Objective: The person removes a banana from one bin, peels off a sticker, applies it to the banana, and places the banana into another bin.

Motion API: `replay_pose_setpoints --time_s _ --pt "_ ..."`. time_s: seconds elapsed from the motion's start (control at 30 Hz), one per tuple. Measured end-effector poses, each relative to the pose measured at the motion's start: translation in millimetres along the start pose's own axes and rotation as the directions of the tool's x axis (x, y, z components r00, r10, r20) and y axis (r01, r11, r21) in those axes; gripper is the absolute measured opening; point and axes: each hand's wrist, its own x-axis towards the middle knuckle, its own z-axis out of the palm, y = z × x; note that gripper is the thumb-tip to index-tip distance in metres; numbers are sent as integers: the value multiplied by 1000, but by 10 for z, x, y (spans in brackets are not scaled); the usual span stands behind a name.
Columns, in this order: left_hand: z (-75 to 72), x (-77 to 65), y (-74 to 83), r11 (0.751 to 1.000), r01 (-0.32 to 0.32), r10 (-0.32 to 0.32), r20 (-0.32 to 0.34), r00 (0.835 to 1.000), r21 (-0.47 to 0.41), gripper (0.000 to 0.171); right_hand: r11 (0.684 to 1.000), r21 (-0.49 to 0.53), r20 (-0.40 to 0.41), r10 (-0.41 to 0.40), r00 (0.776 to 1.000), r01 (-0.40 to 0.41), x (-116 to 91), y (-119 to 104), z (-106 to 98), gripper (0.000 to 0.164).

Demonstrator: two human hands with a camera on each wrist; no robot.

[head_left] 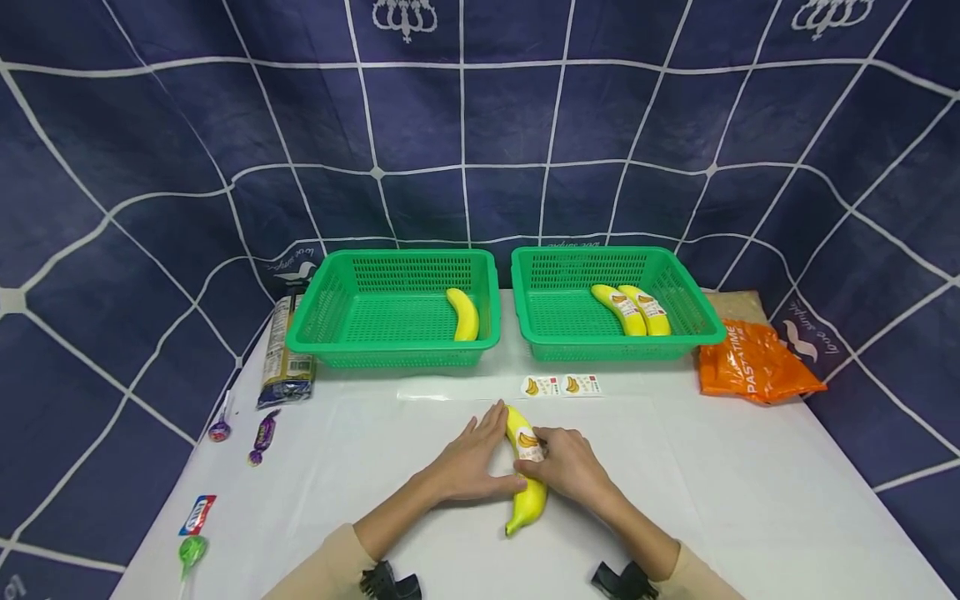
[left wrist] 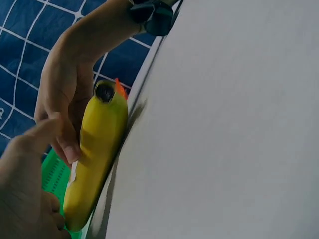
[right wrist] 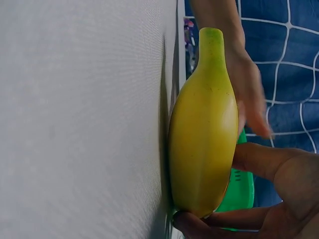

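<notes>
A yellow banana (head_left: 531,498) lies on the white tabletop, stem end toward me, with a banana-print sticker (head_left: 529,446) on its upper side. My right hand (head_left: 573,467) grips it from the right, thumb over the sticker's lower edge and fingers along the far side. From the left, my left hand (head_left: 472,458) lies against it with fingers extended toward the banana's far tip and thumb across its middle. In the right wrist view, the fingers (right wrist: 259,159) of my right hand hold the banana near its far end. Two more banana stickers (head_left: 561,386) lie on a backing strip beyond it.
One banana (head_left: 465,317) is in the left green basket (head_left: 390,357); two stickered bananas (head_left: 633,312) are in the right green basket (head_left: 615,348). Bagged goods flank them: a dark-ended pack (head_left: 287,358) and an orange bag (head_left: 753,362). Wrapped candies (head_left: 262,435) and lollipops (head_left: 192,550) lie at left.
</notes>
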Motion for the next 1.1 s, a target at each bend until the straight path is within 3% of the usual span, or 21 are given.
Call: replay_pose_setpoints --time_s 0.17,0.33,0.63,0.73,0.9,1.1 --pt "-154 209 7 999 -17 16 -57 998 -29 102 999 28 -13 -21 1000 21 11 23 -3 59" --pt "-303 543 58 994 -27 10 -160 987 -103 98 999 30 -17 -45 999 45 16 40 -13 57" --pt "-505 1111 209 936 -7 -118 -333 935 -351 95 999 25 -10 -29 1000 29 18 29 -27 61" --pt "-553 1255 242 915 -3 -157 -362 919 -404 96 999 25 -25 -32 999 33 20 28 -24 60" --pt "-597 1457 274 904 44 -221 -377 899 -425 98 999 15 -42 -49 998 50 7 45 -2 60" --pt "-591 1649 274 917 92 -242 -356 903 -389 98 998 9 -43 -60 997 61 -24 53 3 59"
